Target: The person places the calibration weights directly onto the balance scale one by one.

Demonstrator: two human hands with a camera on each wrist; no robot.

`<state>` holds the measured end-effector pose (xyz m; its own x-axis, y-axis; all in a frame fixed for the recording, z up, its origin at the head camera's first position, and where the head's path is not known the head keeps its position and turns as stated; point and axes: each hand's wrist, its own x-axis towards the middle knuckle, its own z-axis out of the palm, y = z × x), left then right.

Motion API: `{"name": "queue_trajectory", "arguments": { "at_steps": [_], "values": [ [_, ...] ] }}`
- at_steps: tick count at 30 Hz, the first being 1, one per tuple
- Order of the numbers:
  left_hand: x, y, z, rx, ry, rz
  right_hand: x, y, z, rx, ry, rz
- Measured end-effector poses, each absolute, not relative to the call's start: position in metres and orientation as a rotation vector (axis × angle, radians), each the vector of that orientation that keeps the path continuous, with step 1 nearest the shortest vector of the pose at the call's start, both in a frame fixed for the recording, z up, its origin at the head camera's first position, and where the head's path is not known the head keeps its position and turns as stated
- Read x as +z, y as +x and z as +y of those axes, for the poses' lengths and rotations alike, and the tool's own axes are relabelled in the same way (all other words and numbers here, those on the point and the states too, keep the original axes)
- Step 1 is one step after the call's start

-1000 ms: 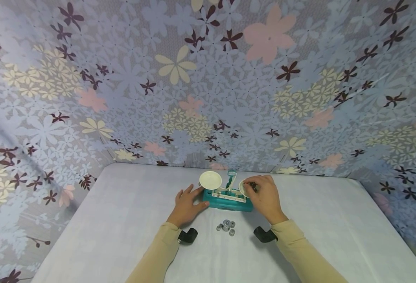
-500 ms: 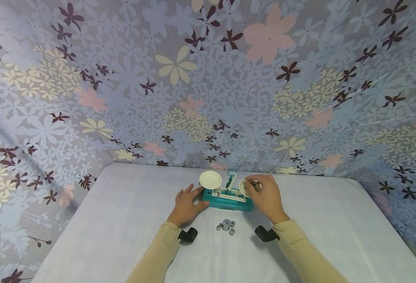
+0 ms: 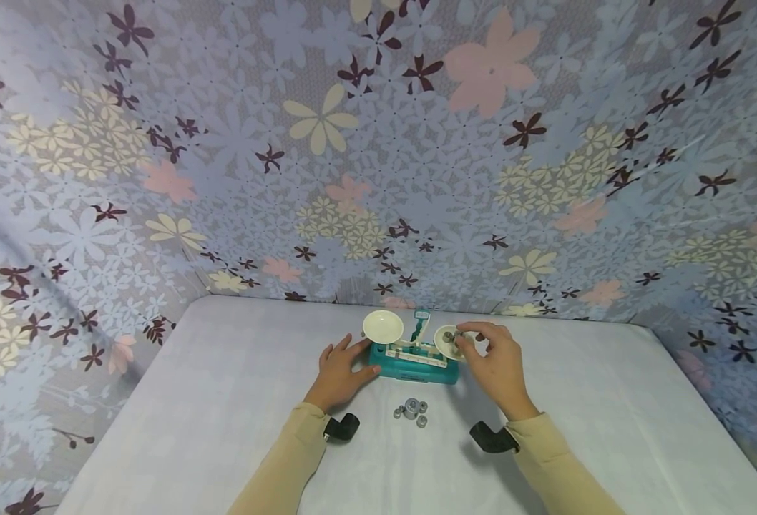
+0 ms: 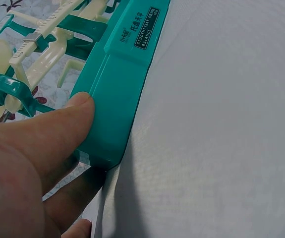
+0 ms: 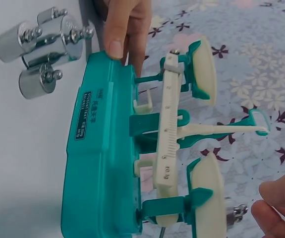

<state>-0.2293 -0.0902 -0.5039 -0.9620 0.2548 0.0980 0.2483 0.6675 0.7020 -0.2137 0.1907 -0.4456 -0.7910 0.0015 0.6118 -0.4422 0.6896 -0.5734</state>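
Observation:
A green student tray balance [image 3: 411, 368] with two cream pans stands on the white-covered table. My left hand [image 3: 340, 375] holds its left end, thumb on the front and fingers toward the back, as the thumb [image 4: 80, 109] shows in the left wrist view. The left pan [image 3: 383, 327] has nothing on it. On the right pan [image 3: 444, 350] sit small metal weights [image 3: 448, 337], partly hidden by my fingers. My right hand [image 3: 497, 365] hovers at that pan's right side. In the right wrist view its fingertips [image 5: 271, 191] are apart from a weight [image 5: 235, 212] and nothing shows between them.
Several metal weights [image 3: 411, 408], one larger than the others, stand in a cluster on the table [image 3: 224, 415] in front of the balance. A floral-patterned backdrop [image 3: 378, 179] rises behind the table's far edge.
My right hand has shifted to the right over the pan, and its fingers have come away from a weight, baring more of the pan. The left hand stays in place.

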Motion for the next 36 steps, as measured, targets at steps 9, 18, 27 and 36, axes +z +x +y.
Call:
{"name": "queue_trajectory", "arguments": {
  "at_steps": [9, 18, 27, 36],
  "values": [
    [-0.504, -0.23, -0.09, 1.199, 0.425, 2.861, -0.445, -0.198, 0.19, 0.975, 0.352, -2.339],
    [-0.503, -0.23, -0.09, 1.205, 0.424, 2.861, -0.456, -0.181, 0.185, 1.002, 0.381, -2.371],
    [-0.503, -0.23, -0.09, 1.202, 0.423, 2.863, -0.467, -0.17, 0.177, 1.069, 0.381, -2.397],
    [-0.504, -0.231, -0.09, 1.208, 0.433, 2.867, -0.478, -0.166, 0.169, 1.134, 0.367, -2.447]
  ]
}}
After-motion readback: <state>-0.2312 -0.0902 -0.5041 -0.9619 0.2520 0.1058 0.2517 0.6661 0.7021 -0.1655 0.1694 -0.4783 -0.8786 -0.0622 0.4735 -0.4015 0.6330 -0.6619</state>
